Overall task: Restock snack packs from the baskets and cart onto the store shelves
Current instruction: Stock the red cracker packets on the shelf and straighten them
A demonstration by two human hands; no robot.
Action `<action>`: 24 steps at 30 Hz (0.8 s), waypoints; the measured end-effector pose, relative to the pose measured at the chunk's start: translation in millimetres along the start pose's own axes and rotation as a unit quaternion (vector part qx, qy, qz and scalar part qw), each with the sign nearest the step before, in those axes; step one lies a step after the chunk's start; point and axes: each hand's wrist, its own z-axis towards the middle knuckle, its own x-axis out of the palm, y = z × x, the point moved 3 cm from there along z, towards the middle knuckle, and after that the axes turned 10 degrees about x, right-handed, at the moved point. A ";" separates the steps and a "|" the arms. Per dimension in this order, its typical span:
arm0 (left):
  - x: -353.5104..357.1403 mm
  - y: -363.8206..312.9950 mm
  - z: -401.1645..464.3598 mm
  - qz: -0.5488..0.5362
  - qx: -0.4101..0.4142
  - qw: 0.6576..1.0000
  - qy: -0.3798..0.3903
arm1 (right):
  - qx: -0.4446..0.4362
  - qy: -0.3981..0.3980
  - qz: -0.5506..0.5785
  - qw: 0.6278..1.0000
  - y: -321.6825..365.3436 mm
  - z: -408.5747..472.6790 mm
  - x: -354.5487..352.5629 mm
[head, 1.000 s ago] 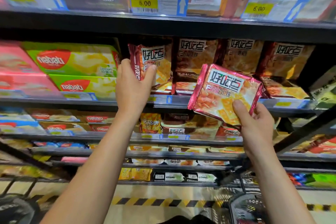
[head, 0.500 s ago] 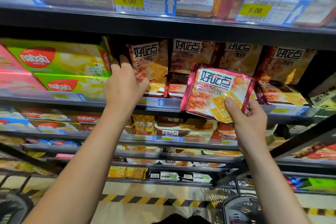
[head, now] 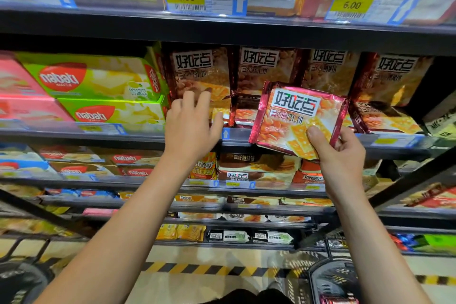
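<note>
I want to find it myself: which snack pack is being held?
Find the dark shelf with brown biscuit packs, right of the green wafer boxes. In front of it, the right hand grips a pink-edged pack, the only one tilted and off the shelf.

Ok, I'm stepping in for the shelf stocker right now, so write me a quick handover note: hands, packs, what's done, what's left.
Left hand: holds nothing, fingers loosely extended at the leftmost biscuit pack on the shelf.
Right hand: grips a pink-edged biscuit pack by its lower right corner, in front of the shelf, not yet placed.
Done: the row of matching packs stands upright on the shelf.
Left: shelve the held pack, probably in that row, then fetch more from the basket on the floor at lower right.
</note>
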 end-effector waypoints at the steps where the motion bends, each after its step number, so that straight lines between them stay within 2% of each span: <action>1: 3.6 -1.9 -2.4 0.014 -0.002 1.000 0.014 | -0.002 -0.001 0.000 1.000 0.1 -1.7 0.0; 10: 11.7 -2.5 9.2 0.032 -0.008 0.995 0.096 | 0.018 -0.025 0.008 1.000 -5.4 -11.7 -3.1; 17: 13.6 2.8 6.0 0.033 0.000 0.996 0.088 | 0.004 -0.032 0.005 0.999 6.2 -8.4 4.8; 24: 19.2 5.0 -0.1 0.035 0.018 0.998 0.058 | -0.050 -0.034 -0.076 0.995 26.1 23.3 29.5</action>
